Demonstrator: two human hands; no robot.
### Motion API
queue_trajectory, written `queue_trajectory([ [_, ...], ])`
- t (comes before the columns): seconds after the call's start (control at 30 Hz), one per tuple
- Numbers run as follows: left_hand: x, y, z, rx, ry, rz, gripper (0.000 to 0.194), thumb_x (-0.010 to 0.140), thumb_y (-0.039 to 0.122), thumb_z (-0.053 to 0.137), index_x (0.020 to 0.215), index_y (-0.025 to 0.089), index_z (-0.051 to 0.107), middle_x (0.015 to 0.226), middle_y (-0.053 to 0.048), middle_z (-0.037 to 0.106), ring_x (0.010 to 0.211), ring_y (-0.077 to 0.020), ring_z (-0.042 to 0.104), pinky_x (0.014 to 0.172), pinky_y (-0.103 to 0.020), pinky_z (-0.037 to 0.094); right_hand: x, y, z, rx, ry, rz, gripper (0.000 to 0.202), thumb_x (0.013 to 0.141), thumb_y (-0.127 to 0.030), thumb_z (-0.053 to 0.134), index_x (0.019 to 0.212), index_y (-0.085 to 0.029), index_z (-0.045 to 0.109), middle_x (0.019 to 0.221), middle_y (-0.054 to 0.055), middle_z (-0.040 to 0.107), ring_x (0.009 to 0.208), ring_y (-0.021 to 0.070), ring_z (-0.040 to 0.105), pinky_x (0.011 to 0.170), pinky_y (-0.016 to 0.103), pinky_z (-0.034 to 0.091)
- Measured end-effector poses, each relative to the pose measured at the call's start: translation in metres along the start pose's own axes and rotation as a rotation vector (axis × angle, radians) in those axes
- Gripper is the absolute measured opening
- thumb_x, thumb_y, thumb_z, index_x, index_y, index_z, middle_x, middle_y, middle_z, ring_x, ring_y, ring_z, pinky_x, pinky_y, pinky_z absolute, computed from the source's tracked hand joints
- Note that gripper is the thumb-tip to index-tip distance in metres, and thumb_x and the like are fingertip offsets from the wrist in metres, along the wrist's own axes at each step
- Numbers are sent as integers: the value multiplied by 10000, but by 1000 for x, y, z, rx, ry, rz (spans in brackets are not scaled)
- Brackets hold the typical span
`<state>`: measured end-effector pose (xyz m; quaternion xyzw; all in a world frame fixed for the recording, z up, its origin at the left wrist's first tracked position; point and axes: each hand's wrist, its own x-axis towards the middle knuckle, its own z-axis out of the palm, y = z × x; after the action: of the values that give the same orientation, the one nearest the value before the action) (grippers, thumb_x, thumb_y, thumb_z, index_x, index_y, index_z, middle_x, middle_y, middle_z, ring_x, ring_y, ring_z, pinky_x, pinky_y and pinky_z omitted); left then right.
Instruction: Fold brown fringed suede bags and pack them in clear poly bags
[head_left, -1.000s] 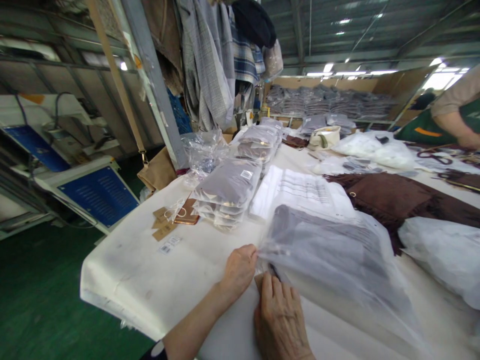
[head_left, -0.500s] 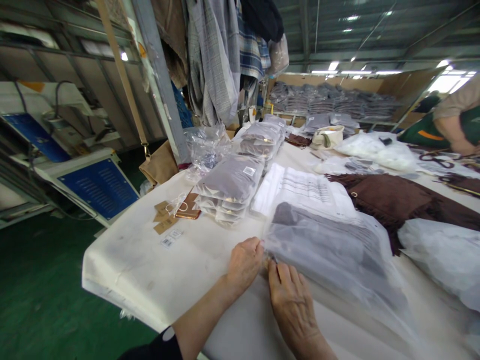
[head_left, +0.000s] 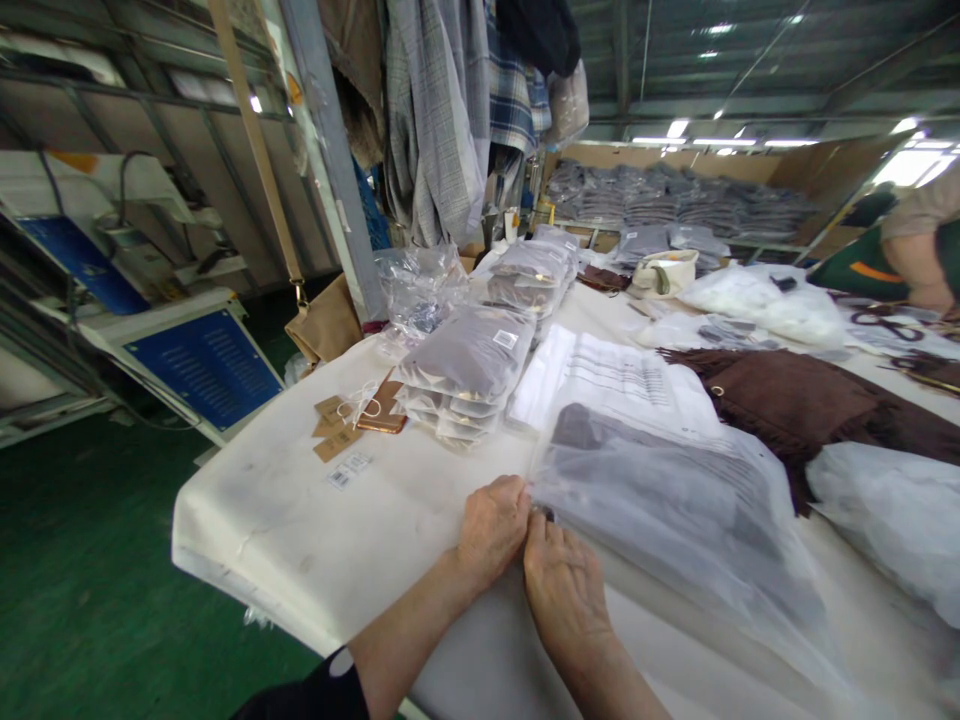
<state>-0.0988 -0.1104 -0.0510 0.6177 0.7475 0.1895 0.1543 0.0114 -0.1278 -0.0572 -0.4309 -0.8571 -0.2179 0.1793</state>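
A frosted plastic bag (head_left: 675,510) with folded grey fabric inside lies flat on the white-covered table (head_left: 255,530). My left hand (head_left: 493,527) is closed on the bag's near left edge, fingers pinched together. Right beside it, my right hand (head_left: 566,580) is closed on the same edge, with a small dark piece just at its fingertips, perhaps a zip slider. Part of the edge is hidden by my fingers. Under the far side of the bag lie white printed bags (head_left: 615,375).
Packed grey bundles (head_left: 469,365) are stacked beyond my left hand. Brown tags (head_left: 337,440), a phone-like brown case (head_left: 384,405) and barcode stickers (head_left: 349,470) lie left. Dark brown fringed fabric (head_left: 780,395) and a plastic bag pile (head_left: 892,510) lie right. A co-worker's arm (head_left: 919,250) shows far right.
My right hand has shifted slightly left along the bag's edge, closer to my left hand. The left hand keeps its grip, and the whole view has moved a little.
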Motion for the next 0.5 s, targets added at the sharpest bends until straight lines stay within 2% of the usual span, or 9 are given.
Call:
queue_trajectory([
  [0.23, -3, -2, 2, 6, 1, -10, 268, 941, 245, 355, 797, 193, 576, 826, -28, 641, 714, -142, 579, 643, -247, 340, -12, 35, 8, -91, 15, -62, 210, 743, 18, 437, 699, -151, 554, 533, 59, 581, 461, 181, 550, 460, 280, 378],
  [0.37, -4, 0, 5, -20, 3, -54, 215, 912, 228, 395, 819, 180, 582, 843, -54, 644, 718, -168, 588, 631, -266, 338, -17, 41, 13, -57, 67, -118, 188, 784, -27, 435, 810, -157, 568, 595, 31, 605, 523, 147, 570, 516, 257, 397],
  [0.5, 1, 2, 6, -90, 9, -130, 159, 854, 180, 463, 741, 186, 576, 773, -36, 643, 703, -169, 584, 621, -262, 335, -18, 52, 18, 3, 112, -90, 187, 826, -76, 410, 824, -173, 570, 591, 18, 617, 509, 135, 560, 538, 257, 385],
])
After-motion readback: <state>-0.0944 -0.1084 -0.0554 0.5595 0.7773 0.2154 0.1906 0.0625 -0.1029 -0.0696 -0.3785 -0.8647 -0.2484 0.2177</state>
